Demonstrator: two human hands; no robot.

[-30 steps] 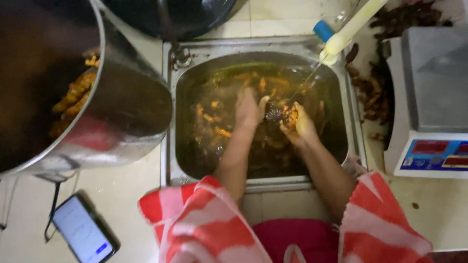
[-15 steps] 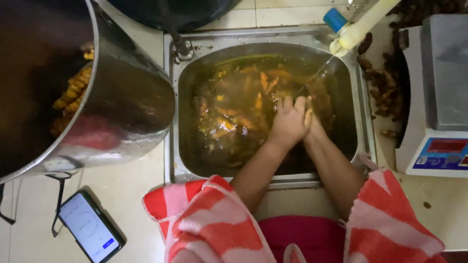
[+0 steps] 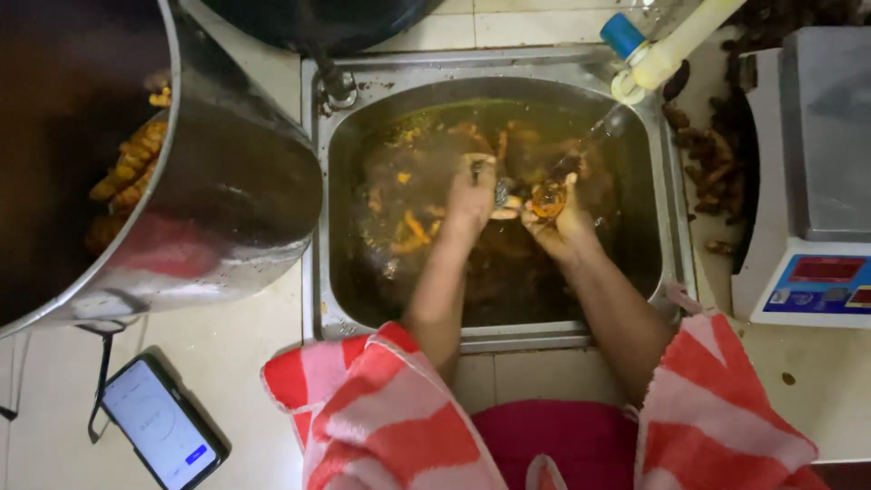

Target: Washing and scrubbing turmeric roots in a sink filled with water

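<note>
1. Orange and knobbly, the small root piece (image 3: 547, 198) sits gripped in the curled fingers of your right hand (image 3: 561, 222), held just above the murky water under the thin stream falling from the pale hose (image 3: 670, 50).
2. Your left hand (image 3: 472, 195) meets it from the other side, fingers closed on a small pale bit beside the root; what that bit is cannot be made out.
3. Both hands are wet, and the root looks slick and lumpy. A slip could drop it back among the other orange pieces (image 3: 413, 227) in the brown water, where you would struggle to tell washed from unwashed.
4. The steel sink (image 3: 676, 227) is smooth-walled, and its water is opaque; anything hard or sharp lying under the surface would be hidden from your fingers.
5. Your striped red and pink sleeves (image 3: 390, 417) hang close to the front rim and could dip in and soak.
6. On the tiled counter (image 3: 236, 363), the phone (image 3: 159, 425) lies face up on your left and the weighing scale (image 3: 821, 181) stands on your right; splashes from the stream could reach either.
7. The large shiny steel pot (image 3: 218, 200), holding more orange roots, overhangs the sink's left edge; an elbow knock might shift it.
</note>
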